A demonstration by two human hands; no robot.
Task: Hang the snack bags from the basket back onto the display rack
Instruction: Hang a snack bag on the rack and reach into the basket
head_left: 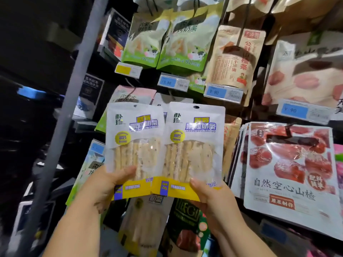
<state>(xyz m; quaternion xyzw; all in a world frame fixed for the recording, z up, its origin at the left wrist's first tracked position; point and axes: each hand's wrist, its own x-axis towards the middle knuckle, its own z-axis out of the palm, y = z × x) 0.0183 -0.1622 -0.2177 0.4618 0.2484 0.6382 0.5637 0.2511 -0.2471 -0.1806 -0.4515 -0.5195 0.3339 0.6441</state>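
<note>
Before the rack (78, 86), left bag (135, 141) is held upright, pinched at its bottom by the left hand (104, 186), right bag (194, 141) likewise by the right hand (209, 193), hang holes (196, 107) kept well above the fingers (126, 172), presumably free for hooks.

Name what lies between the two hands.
Head view: the yellow bottom bands of the left snack bag and right snack bag, overlapping between the left hand and right hand.
</note>
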